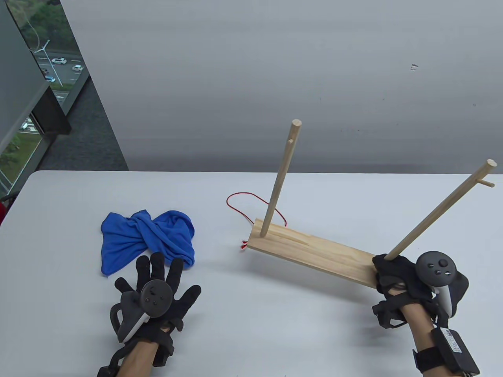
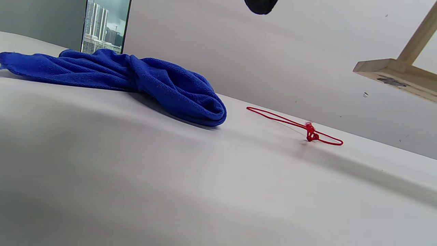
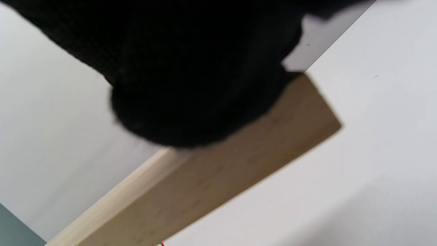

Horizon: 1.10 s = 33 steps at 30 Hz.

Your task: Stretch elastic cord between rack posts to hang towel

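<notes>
The light wooden rack, a plank base with two dowel posts (image 1: 314, 251), is tilted, its 9 o'clock end raised off the white table (image 1: 251, 314). The right hand in a black sensor glove (image 1: 397, 275) grips the base's 4 o'clock end, fingers wrapped at the foot of the near post (image 1: 440, 210). The left hand (image 1: 153, 290) is released, fingers spread flat, just at 6 o'clock of the crumpled blue towel (image 1: 147, 237). The thin red elastic cord loop (image 1: 251, 206) lies slack on the table around the far post (image 1: 281, 178), its knot (image 2: 310, 131) by the base's corner.
</notes>
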### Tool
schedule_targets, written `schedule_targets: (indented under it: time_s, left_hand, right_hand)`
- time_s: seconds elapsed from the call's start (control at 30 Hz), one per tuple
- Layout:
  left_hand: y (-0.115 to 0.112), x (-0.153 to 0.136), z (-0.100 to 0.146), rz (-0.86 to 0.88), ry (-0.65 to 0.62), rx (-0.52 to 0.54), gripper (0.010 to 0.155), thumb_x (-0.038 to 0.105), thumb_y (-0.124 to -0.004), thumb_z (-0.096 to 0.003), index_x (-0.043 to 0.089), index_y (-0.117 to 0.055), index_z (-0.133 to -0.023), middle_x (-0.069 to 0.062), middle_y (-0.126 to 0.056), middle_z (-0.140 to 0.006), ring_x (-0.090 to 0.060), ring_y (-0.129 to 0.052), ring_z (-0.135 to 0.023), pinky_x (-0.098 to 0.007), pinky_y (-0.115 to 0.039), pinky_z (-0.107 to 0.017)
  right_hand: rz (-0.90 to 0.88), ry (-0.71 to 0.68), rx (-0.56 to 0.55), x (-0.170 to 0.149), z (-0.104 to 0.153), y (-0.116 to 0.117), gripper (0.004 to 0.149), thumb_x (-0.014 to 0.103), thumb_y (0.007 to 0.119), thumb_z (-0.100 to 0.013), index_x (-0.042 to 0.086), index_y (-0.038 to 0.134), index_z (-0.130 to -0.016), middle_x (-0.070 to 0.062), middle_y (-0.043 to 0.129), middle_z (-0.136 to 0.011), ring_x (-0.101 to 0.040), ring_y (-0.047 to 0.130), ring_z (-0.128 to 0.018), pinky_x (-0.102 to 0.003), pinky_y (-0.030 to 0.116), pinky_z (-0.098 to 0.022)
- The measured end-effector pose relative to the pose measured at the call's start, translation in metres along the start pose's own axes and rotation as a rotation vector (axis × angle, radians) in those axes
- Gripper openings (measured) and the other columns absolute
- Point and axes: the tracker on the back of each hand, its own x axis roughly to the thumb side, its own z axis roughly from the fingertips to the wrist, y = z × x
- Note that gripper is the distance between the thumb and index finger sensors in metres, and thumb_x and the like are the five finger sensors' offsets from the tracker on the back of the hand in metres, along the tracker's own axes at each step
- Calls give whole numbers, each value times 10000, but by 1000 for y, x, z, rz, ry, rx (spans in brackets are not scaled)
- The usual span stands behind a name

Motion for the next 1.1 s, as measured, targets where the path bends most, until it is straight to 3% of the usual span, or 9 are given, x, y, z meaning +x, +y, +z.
schedule_targets:
  time_s: [0.47,1.1]
  left_hand:
    - [-2,0,1,7,1,-7,915,915,-483,-348,424,-481,-1121,-43,-250,-1244,-384,-165,-1166,-781,-148,-634]
    - [-3,-1,1,18,2,-16,909,907,-493,-354,418,-489,-1121,-53,-262,-1244,-386,-178,-1167,-780,-155,-638]
  right_hand:
    - [76,-78,142,12,12,56,502,403,828,-419,-14,866,-696,-161,975,-365,-103,1023,-73,-186,840,50]
    - [113,-48,218,-5,7,80,505,401,823,-419,-4,854,-720,-166,970,-402,-119,1029,-115,-205,848,23]
